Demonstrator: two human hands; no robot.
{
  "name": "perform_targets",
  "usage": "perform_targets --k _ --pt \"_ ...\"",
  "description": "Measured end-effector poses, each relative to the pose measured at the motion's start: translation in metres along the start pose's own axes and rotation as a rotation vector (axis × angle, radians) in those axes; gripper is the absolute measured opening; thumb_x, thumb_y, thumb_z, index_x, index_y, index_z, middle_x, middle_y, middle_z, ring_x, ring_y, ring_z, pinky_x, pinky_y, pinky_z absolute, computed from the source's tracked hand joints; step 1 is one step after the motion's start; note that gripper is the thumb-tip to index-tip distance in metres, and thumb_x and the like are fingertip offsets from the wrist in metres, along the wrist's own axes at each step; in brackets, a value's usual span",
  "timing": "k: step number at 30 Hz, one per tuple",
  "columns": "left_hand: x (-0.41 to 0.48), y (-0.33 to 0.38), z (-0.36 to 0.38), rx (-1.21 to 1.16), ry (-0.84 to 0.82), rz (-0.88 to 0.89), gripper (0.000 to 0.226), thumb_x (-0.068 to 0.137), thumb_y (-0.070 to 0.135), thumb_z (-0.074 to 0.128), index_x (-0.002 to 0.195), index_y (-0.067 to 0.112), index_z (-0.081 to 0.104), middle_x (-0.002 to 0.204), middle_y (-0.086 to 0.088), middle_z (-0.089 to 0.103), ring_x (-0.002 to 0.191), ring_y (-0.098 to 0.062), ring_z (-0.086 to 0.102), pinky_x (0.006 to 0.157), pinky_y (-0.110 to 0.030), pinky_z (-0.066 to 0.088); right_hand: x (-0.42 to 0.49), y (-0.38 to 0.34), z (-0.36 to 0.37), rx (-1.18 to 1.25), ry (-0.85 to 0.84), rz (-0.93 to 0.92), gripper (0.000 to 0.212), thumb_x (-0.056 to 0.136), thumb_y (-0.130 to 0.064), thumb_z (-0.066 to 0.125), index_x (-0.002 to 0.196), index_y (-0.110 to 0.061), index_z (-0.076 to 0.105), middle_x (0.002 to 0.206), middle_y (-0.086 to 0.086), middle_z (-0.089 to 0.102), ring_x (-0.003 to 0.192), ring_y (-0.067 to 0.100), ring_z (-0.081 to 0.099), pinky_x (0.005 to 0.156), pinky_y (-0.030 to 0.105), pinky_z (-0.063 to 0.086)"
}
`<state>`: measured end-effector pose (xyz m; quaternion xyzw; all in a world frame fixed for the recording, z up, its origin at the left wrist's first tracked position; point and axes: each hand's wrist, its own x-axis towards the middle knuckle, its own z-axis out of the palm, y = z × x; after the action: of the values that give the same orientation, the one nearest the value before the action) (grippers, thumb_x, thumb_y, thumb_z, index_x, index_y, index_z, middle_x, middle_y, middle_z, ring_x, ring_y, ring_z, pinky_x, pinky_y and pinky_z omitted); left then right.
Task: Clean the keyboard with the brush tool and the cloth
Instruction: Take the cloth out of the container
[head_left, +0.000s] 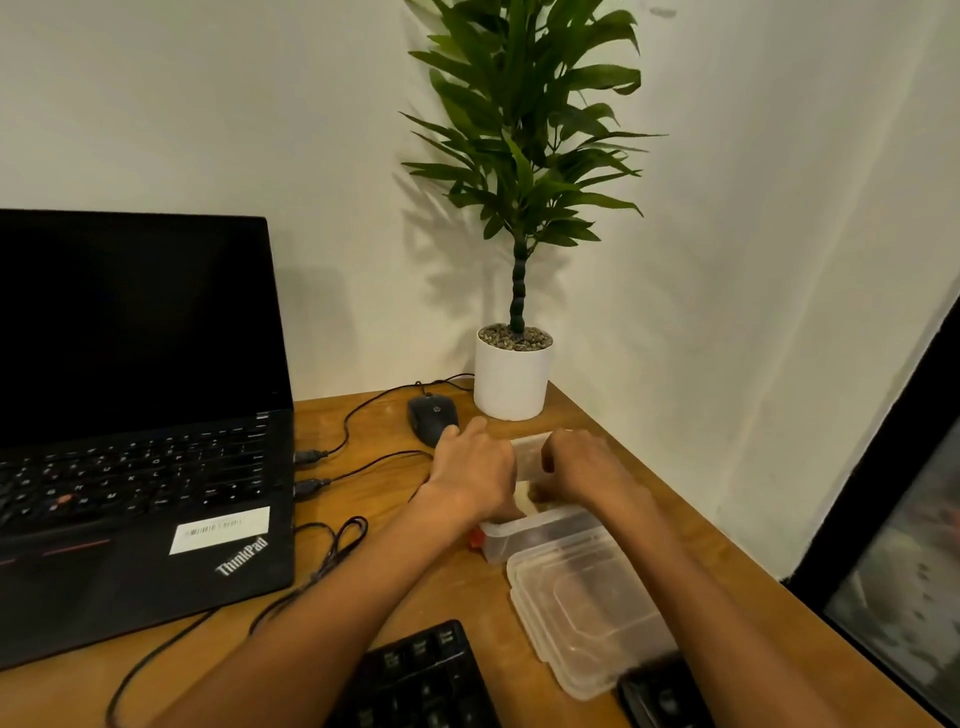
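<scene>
**Condition.** The keyboard (421, 680) lay at the near desk (405, 519) edge, under both forearms, untouched. A clear lid (582, 597) rested partly over its right end. Behind the lid stood an open clear box (511, 540), with a small red item (475, 538) at its left corner. Both hands were over the box's far side, with a pale packet (530, 457) between them. The right hand (576, 467) gripped the packet's right edge with curled fingers. The left hand (470, 467) lay against the left edge; whether it held the packet could not be told. Neither cleaning tool could be identified.

**Hazards.**
- A one-sided hold could let the packet twist free and fall back into the box or onto the desk.
- Upward pull could drag the light box along and shift the lid on the keys.
- The left fingers were just beside the mouse (434, 415); a wide withdrawal could knock it.
- The lid would probably obstruct cleaning unless removed first.
</scene>
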<state>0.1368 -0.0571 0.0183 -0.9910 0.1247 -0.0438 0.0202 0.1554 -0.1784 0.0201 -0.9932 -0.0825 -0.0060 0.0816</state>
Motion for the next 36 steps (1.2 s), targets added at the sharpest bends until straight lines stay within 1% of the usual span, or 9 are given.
perform_targets --k 2,6,10,16,19,22,30,33,36 --pt "0.001 0.0 0.001 0.014 -0.013 0.008 0.039 0.078 0.046 0.065 0.108 0.02 0.066 0.111 -0.002 0.059 0.116 -0.02 0.036 0.09 -0.035 0.031 0.001 0.002 -0.002 0.02 -0.074 -0.029 0.036 0.075 -0.025 0.073 0.107 -0.011 0.062 0.111 0.006 0.062 0.086 0.016 0.054 0.077 0.026 0.044" --pt "0.001 -0.002 0.0 -0.05 -0.017 0.015 0.037 0.078 0.047 0.064 0.103 0.02 0.068 0.11 -0.002 0.059 0.114 -0.019 0.037 0.09 -0.036 0.031 0.003 0.01 -0.013 0.082 -0.222 -0.11 0.034 0.074 -0.023 0.074 0.108 -0.019 0.065 0.116 0.001 0.06 0.099 0.017 0.056 0.082 0.025 0.047" --pt "-0.003 -0.007 0.0 -0.162 0.024 0.023 0.03 0.08 0.046 0.064 0.096 0.023 0.07 0.107 -0.001 0.061 0.109 -0.018 0.04 0.089 -0.036 0.032 0.001 0.019 -0.017 0.148 -0.236 -0.199 0.026 0.075 -0.015 0.073 0.1 -0.021 0.07 0.109 -0.001 0.064 0.093 0.011 0.057 0.08 0.02 0.047" --pt "-0.007 -0.014 -0.001 -0.321 0.096 0.009 0.024 0.086 0.042 0.058 0.098 0.026 0.071 0.095 0.002 0.065 0.097 -0.015 0.049 0.08 -0.033 0.036 -0.006 0.02 -0.017 0.13 -0.087 -0.232 0.017 0.076 -0.024 0.072 0.092 -0.018 0.072 0.093 -0.002 0.068 0.079 0.01 0.06 0.068 0.02 0.05" --pt "-0.014 -0.016 -0.006 -0.395 0.225 -0.026 0.023 0.088 0.037 0.054 0.098 0.023 0.07 0.09 0.0 0.068 0.089 -0.017 0.059 0.075 -0.035 0.046 -0.013 0.02 -0.025 0.147 0.109 -0.259 0.013 0.082 -0.026 0.065 0.093 -0.021 0.069 0.093 -0.003 0.068 0.082 0.012 0.06 0.071 0.029 0.052" --pt "-0.025 -0.019 -0.017 -0.465 0.356 -0.062 0.022 0.089 0.036 0.052 0.097 0.023 0.068 0.09 0.002 0.068 0.086 -0.017 0.06 0.064 -0.028 0.038 -0.021 0.017 -0.035 0.192 0.261 -0.307 0.013 0.084 -0.027 0.058 0.094 -0.026 0.067 0.095 -0.005 0.068 0.086 0.014 0.061 0.075 0.039 0.052" --pt "-0.082 -0.047 -0.055 -0.64 0.617 -0.028 0.019 0.089 0.038 0.054 0.092 0.024 0.066 0.079 0.005 0.068 0.077 -0.015 0.062 0.066 -0.036 0.051 -0.066 -0.024 -0.068 0.391 0.539 -0.505 0.011 0.086 -0.028 0.059 0.094 -0.025 0.066 0.09 -0.01 0.068 0.085 0.014 0.061 0.073 0.04 0.051" --pt "-0.119 -0.063 -0.071 -0.666 0.714 -0.028 0.021 0.087 0.038 0.059 0.091 0.02 0.069 0.081 0.004 0.07 0.078 -0.012 0.063 0.069 -0.037 0.051 -0.086 -0.045 -0.076 0.522 0.554 -0.566 0.012 0.085 -0.024 0.063 0.093 -0.018 0.069 0.086 -0.013 0.064 0.085 0.0 0.058 0.075 0.024 0.049" --pt "-0.165 -0.08 -0.087 -0.666 0.713 -0.067 0.027 0.08 0.044 0.064 0.086 0.019 0.072 0.077 0.005 0.069 0.072 -0.007 0.062 0.063 -0.03 0.051 -0.109 -0.069 -0.075 0.668 0.509 -0.615 0.012 0.081 -0.02 0.067 0.092 -0.015 0.07 0.082 -0.019 0.059 0.082 -0.013 0.053 0.068 0.005 0.041"
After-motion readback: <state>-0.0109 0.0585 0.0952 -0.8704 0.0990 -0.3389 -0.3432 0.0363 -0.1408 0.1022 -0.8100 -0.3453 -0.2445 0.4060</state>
